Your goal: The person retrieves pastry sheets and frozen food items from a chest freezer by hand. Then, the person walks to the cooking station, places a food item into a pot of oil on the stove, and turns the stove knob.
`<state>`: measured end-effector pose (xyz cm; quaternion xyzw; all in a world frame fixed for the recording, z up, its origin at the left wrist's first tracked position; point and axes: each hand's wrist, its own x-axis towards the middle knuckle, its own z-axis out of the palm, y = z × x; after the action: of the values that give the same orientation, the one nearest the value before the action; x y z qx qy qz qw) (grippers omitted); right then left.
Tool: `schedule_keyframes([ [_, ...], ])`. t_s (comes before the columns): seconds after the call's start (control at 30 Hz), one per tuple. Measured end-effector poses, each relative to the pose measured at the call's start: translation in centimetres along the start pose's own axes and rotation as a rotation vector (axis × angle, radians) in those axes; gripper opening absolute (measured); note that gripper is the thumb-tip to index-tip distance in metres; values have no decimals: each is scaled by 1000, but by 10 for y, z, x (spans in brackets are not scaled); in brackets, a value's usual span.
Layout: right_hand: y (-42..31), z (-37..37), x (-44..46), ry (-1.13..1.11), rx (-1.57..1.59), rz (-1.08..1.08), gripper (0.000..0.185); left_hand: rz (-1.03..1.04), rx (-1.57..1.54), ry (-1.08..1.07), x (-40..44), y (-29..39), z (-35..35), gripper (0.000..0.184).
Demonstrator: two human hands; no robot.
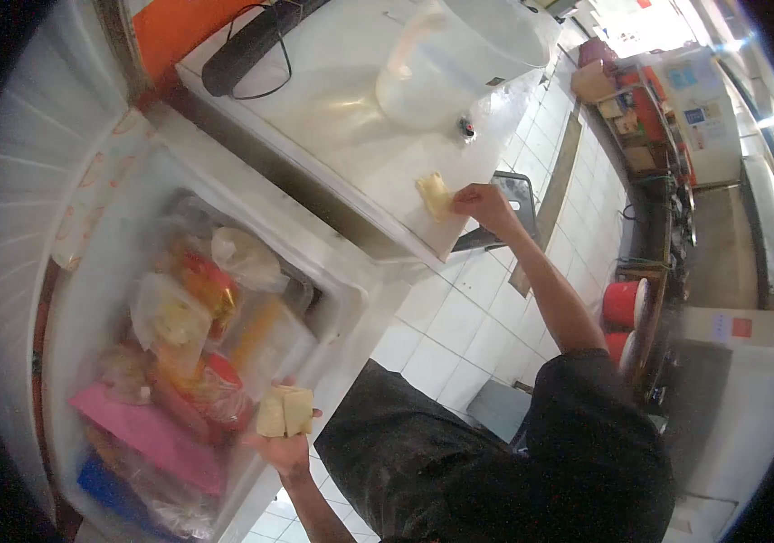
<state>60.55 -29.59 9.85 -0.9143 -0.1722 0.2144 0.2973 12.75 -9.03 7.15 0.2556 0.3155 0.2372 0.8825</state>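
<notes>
Cream-coloured flat square pieces point(284, 413): gripping in left hand point(285, 451) over open white freezer's rim point(353, 328); touching pale-yellow flat piece point(435, 195) near corner of white surface point(323, 113) with bunched right hand point(488, 206), not showing whether gripping.

Matt, smooth-faced pale slabs point(285, 413) among glossy plastics.
Next to the fingertips of the right hand point(488, 208), a yellowish piece point(435, 196) looks wrinkled against a smooth, glossy white top point(341, 127); beyond them stands a smooth translucent plastic tub point(446, 68). Up from the fingers of the left hand point(285, 452), a red-and-gold wrapper point(213, 285) shines; left of them, a pink sheet point(147, 433) looks matt.
</notes>
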Motion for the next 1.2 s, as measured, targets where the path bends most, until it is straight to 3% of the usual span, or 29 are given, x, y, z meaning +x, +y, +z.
schedule_keyframes([
  [0.1,8,3,8,-46,118,0,23,-36,-56,-14,0,2,-1,108],
  [0.3,7,-4,7,21,-61,-21,23,-107,13,14,0,4,-1,115],
  [0.47,25,5,24,-65,131,18,23,-95,-21,101,-3,4,-3,116],
  [0.5,13,4,18,-19,-35,42,22,-105,-12,75,-1,6,-1,116],
  [0.63,8,-2,21,-1,-55,43,21,-103,30,109,3,5,8,116],
  [0.7,8,0,23,-100,307,24,22,-110,13,72,2,4,8,115],
  [0.73,6,4,22,-110,310,37,22,-119,18,85,1,2,7,115],
  [0.83,1,6,20,39,-20,84,22,-89,23,89,2,-5,5,110],
  [1.03,4,9,28,16,131,94,25,-130,-87,72,4,-5,9,109],
  [1.2,4,1,34,20,69,85,24,-82,-41,133,8,-9,11,108],
])
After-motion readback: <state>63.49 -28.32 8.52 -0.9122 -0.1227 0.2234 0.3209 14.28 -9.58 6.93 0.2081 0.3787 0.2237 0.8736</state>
